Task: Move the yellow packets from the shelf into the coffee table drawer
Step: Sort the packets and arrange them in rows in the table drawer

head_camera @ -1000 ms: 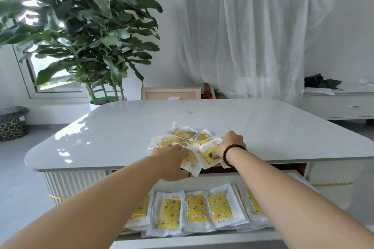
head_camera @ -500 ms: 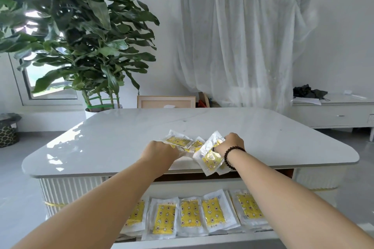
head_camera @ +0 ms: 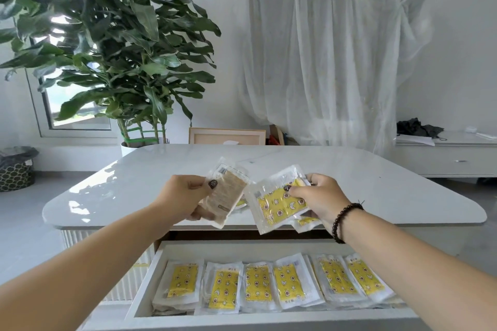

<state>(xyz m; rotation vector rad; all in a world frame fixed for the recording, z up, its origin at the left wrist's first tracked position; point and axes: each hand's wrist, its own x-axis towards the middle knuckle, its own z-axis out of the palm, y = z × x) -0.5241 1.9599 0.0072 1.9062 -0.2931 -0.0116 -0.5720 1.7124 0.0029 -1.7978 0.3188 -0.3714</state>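
My left hand [head_camera: 184,197] grips a packet [head_camera: 227,193] whose pale back faces me, held above the front edge of the white coffee table [head_camera: 376,191]. My right hand [head_camera: 318,197] pinches a yellow packet [head_camera: 277,200] with its printed face toward me, and another packet [head_camera: 305,223] shows below it. A bit of a further packet peeks out between the two held ones. Below, the open drawer [head_camera: 161,285] holds a row of several yellow packets [head_camera: 258,283] lying face up.
A large potted plant [head_camera: 113,43] stands behind the table's left corner. A wooden frame [head_camera: 227,136] leans at the back. White cloth [head_camera: 322,62] hangs on the wall. A low white cabinet [head_camera: 451,156] is at right, a patterned bin [head_camera: 16,169] at far left.
Both hands gathered the packets off the tabletop and lifted them toward me. The pile that lay on the table is now held in my two hands above the drawer.
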